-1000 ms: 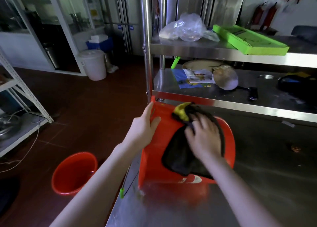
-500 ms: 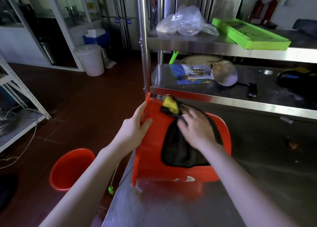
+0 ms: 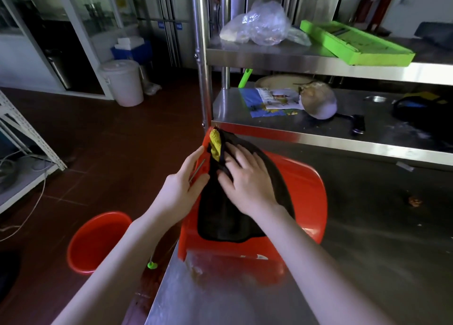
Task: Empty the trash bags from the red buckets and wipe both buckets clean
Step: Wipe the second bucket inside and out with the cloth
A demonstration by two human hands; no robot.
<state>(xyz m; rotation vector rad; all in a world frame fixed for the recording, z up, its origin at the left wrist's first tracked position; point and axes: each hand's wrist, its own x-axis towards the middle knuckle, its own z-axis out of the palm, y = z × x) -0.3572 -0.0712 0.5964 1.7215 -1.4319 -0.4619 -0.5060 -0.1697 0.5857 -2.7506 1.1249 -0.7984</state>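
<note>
A red bucket (image 3: 306,192) lies on its side on the steel table (image 3: 367,263), near the table's left edge. A black cloth (image 3: 220,216) with a yellow patch at its far end is draped over the bucket's side. My right hand (image 3: 247,182) presses flat on the cloth with fingers spread. My left hand (image 3: 182,189) holds the bucket's left side near its wire handle, thumb against the wall. A second red bucket (image 3: 95,241) stands upright on the floor at the lower left, showing no bag inside.
A steel shelf rack (image 3: 318,62) rises behind the bucket, with a clear plastic bag (image 3: 259,25), a green tray (image 3: 355,42), papers and a pan on it. A white lidded bin (image 3: 123,82) stands on the brown floor. A white shelf unit with cables is at far left.
My right hand has slid the cloth leftward and toward the bucket's far end. My left hand stayed on the bucket's side, and the view shifted slightly.
</note>
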